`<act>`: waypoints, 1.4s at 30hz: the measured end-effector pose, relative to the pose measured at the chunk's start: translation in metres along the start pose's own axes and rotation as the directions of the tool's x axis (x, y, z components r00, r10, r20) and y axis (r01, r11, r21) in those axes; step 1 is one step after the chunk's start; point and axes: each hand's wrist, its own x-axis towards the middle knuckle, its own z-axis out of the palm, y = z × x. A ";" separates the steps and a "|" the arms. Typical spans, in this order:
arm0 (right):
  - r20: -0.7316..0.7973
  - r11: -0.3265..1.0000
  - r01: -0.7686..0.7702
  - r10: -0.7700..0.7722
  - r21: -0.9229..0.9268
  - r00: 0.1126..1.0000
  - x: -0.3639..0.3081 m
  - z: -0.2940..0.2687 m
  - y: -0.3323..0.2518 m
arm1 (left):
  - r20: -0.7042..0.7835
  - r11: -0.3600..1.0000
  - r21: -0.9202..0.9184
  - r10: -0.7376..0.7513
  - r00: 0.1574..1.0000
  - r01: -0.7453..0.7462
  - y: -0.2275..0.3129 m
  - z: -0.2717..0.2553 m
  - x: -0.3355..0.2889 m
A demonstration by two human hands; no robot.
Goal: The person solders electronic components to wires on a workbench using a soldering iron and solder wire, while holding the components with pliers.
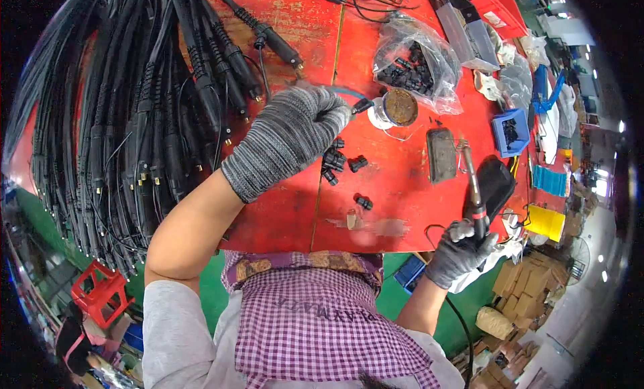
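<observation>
My left hand (288, 134), in a grey knitted glove, is closed at the middle of the red table (282, 221). From its pinch sticks out a small black connector (362, 106), beside a tin (400, 108) of brownish paste and a white spool (380, 114). A thin blue wire (349, 92) runs to the connector. My right hand (459, 255), gloved too, grips a soldering iron (477, 204) by its handle at the table's right front, tip pointing away from me. Left of the iron's tip lies a dark rectangular tray (441, 155). Several loose black connectors (333, 159) lie near my left wrist.
A thick bundle of black cables (141, 121) covers the table's left side. Further back are a clear bag (419, 64) of black parts, a grey bin (463, 30) and a red bin (500, 13). A blue bin (510, 132) stands right. A red stool (100, 294) is at lower left.
</observation>
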 end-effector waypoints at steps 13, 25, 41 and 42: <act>-0.191 0.928 0.186 -0.257 -0.323 0.947 0.036 -0.085 -0.033 | 0.011 0.999 -0.042 0.001 1.000 0.000 0.003 0.009 -0.002; -0.295 0.893 0.195 -0.330 -0.405 0.897 0.046 -0.067 0.003 | 0.031 0.996 -0.085 -0.030 0.999 0.032 0.001 0.013 -0.001; -0.054 0.975 -0.221 0.223 0.036 0.973 0.078 -0.058 0.037 | 0.034 0.988 0.085 0.128 0.991 -0.131 0.000 0.005 -0.006; -0.054 0.975 -0.222 0.223 0.031 0.973 0.074 -0.058 0.038 | 0.032 0.988 0.082 0.126 0.991 -0.129 0.000 0.004 -0.005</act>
